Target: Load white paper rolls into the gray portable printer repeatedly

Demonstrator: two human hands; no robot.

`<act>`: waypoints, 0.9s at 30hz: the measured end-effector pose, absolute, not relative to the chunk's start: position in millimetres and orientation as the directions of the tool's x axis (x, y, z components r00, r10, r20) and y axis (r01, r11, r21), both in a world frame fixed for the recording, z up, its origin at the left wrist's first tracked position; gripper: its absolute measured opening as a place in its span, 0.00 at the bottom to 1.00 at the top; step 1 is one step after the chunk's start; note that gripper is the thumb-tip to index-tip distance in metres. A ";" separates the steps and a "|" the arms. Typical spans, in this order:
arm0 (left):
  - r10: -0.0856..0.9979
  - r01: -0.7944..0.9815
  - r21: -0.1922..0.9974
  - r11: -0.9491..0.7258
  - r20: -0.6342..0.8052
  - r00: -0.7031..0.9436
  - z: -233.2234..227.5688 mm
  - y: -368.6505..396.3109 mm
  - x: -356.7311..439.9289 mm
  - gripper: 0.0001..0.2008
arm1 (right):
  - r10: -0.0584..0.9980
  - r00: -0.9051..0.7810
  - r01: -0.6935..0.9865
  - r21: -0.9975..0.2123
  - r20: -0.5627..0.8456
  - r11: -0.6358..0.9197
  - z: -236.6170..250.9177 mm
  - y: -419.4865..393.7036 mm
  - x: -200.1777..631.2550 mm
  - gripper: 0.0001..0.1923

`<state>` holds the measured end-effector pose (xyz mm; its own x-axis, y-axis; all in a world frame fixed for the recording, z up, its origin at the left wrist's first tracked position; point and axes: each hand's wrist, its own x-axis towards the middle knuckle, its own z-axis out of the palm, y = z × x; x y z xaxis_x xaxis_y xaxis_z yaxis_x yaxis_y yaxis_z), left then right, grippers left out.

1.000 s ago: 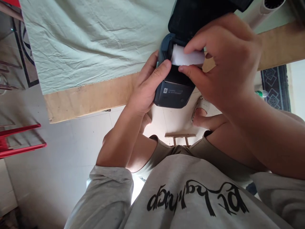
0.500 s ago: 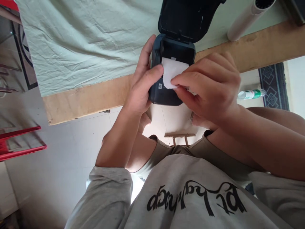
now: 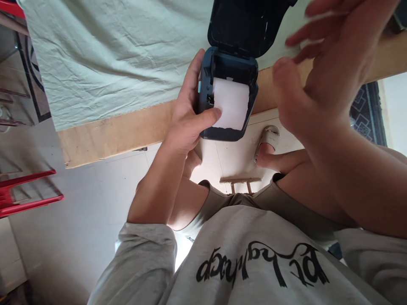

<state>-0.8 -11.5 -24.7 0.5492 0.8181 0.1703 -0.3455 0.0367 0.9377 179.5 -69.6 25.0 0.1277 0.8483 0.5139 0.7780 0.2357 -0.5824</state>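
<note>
Gripping the small printer (image 3: 227, 101) off the table edge (image 3: 127, 131), the left hand (image 3: 187, 114) thumbs its paper strip (image 3: 231, 105) down; the right hand (image 3: 321, 63), fingers spread and empty, steadies nothing, so paper could slip back

Left hand (image 3: 187, 114) is curled in a firm grip, thumb pressed flat across the front, fingers wrapped round the far side, forearm angling up from a bent elbow. Right hand (image 3: 321, 63) hangs free in the air, blurred, fingers spread and loosely bent, palm turned inward, holding nothing, forearm stretching in from the right.
</note>
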 end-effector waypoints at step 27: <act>0.880 -0.314 0.921 0.229 -0.058 0.472 -1.5 -22.6 2.4 0.11 | 0.993 -0.100 0.705 -0.701 0.056 0.111 6.6 -49.2 179.8 0.35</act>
